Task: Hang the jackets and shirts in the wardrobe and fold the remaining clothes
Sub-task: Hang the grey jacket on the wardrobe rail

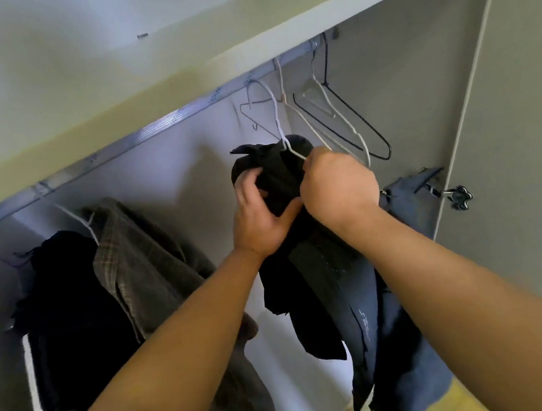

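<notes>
Both my hands are raised inside the wardrobe, just under the metal rail point(165, 121). My left hand point(261, 218) grips the bunched top of a black garment point(308, 278) that droops down between my forearms. My right hand point(336, 184) holds the wire of a white hanger point(274, 110) right at the garment's top; the hanger's hook reaches up near the rail. A dark blue garment point(399, 336) hangs lower, partly behind the black one and under my right forearm.
A plaid brown shirt point(141, 264) and a black jacket with a white stripe point(69, 316) hang at the left of the rail. Several bare hangers point(337, 120) hang at its right end. A shelf point(277, 32) runs above; the door point(517, 130) stands open on the right.
</notes>
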`<state>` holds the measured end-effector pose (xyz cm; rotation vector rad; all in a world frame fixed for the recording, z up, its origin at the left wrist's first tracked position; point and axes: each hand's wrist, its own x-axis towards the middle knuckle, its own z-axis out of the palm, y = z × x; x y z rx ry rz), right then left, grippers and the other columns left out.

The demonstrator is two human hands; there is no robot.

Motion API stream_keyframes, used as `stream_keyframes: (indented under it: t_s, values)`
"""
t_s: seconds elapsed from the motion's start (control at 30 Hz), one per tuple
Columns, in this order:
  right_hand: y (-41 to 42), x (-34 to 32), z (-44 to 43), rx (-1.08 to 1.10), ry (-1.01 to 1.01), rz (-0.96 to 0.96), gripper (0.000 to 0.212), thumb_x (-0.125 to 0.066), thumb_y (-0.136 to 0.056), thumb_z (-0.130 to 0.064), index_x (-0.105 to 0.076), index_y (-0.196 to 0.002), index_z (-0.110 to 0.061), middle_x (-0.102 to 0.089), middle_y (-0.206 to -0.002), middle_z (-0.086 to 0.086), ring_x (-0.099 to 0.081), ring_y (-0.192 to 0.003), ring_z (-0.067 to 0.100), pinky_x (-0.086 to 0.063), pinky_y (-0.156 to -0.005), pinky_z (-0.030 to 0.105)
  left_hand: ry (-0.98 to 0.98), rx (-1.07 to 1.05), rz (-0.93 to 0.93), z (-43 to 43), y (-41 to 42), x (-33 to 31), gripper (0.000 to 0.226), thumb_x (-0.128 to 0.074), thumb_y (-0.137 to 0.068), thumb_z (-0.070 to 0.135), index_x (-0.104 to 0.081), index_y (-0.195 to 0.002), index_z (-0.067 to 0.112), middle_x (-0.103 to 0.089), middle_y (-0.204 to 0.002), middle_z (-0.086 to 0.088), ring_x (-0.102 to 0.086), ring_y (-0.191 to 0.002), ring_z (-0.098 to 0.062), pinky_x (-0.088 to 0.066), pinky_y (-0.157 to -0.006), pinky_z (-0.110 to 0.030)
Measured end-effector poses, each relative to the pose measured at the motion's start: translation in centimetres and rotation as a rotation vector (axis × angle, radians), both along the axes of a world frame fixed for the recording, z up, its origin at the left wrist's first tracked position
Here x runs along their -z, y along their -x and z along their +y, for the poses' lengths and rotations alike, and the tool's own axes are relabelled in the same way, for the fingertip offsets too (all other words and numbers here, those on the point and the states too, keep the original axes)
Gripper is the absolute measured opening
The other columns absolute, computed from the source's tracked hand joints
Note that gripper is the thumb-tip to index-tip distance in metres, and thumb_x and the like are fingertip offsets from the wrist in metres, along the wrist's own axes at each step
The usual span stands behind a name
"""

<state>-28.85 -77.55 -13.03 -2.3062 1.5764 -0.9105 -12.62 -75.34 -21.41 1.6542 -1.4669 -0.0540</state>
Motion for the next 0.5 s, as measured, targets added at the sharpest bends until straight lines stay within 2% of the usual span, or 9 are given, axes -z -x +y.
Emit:
stream_keyframes:
  t_s: [0.1, 0.2, 0.27, 0.33, 0.4, 0.5]
  values:
    - [-2.7, -1.1, -1.3, 0.015, 0.036, -0.006, 0.02, -0.051, -0.09, -0.014, -0.059, -0.107, -0.009, -0.064, -0.097, 0.013, -0.061, -0.09, 0.035, -0.035, -0.061, 0.034, 0.013, -0.01, -0.05, -1.3, -2.4, -0.6, 0.094, -0.07, -0.071, 0.071, -0.031, -0.143, 0.025, -0.033, -0.149, -0.004, -0.056, -0.121, -0.029, -0.054, -0.095, -0.048]
    - [-5.0, -2.3, -2.5, 0.042, 0.035, -0.008, 0.025, -0.049, -0.088, -0.011, -0.059, -0.11, -0.01, -0.059, -0.092, 0.01, -0.053, -0.08, 0.032, -0.037, -0.061, 0.036, 0.02, -0.028, -0.049, -2.6, -4.0, -1.3, 0.098, -0.076, -0.068, 0.063, -0.036, -0.144, 0.017, -0.03, -0.152, -0.006, -0.051, -0.129, -0.035, -0.05, -0.1, -0.05]
    - [-6.2, -2.8, -3.4, 0.053, 0.032, -0.008, 0.026, -0.048, -0.088, -0.01, -0.059, -0.112, -0.011, -0.051, -0.086, 0.006, -0.047, -0.077, 0.029, -0.037, -0.061, 0.036, 0.015, 0.003, -0.102, -3.4, -5.2, -1.6, 0.096, -0.084, -0.069, 0.049, -0.039, -0.145, 0.012, -0.027, -0.155, -0.009, -0.051, -0.129, -0.038, -0.049, -0.102, -0.049]
    - [-7.0, -3.2, -4.4, 0.052, 0.02, -0.013, 0.027, -0.046, -0.088, -0.008, -0.058, -0.112, -0.01, -0.049, -0.087, 0.006, -0.046, -0.078, 0.029, -0.037, -0.062, 0.036, 0.003, 0.011, -0.178, -4.0, -6.4, -1.6, 0.084, -0.086, -0.073, 0.022, -0.041, -0.143, 0.01, -0.025, -0.156, -0.012, -0.053, -0.125, -0.042, -0.049, -0.101, -0.05]
    - [-7.5, -3.3, -5.1, 0.047, 0.016, -0.003, 0.027, -0.045, -0.09, -0.006, -0.057, -0.113, -0.009, -0.05, -0.089, 0.007, -0.046, -0.08, 0.029, -0.037, -0.061, 0.036, 0.0, -0.056, -0.156, -4.4, -7.6, -1.5, 0.071, -0.073, -0.071, -0.003, -0.049, -0.137, 0.009, -0.033, -0.152, -0.014, -0.056, -0.118, -0.043, -0.05, -0.101, -0.051]
    - [-8.2, -3.3, -6.1, 0.021, 0.003, 0.015, 0.026, -0.043, -0.09, -0.004, -0.056, -0.113, -0.008, -0.055, -0.095, 0.009, -0.05, -0.085, 0.031, -0.035, -0.06, 0.037, 0.024, -0.109, -0.002, -4.8, -8.7, -1.6, 0.058, -0.059, -0.072, -0.012, -0.059, -0.128, 0.005, -0.058, -0.125, -0.016, -0.062, -0.105, -0.035, -0.053, -0.094, -0.05]
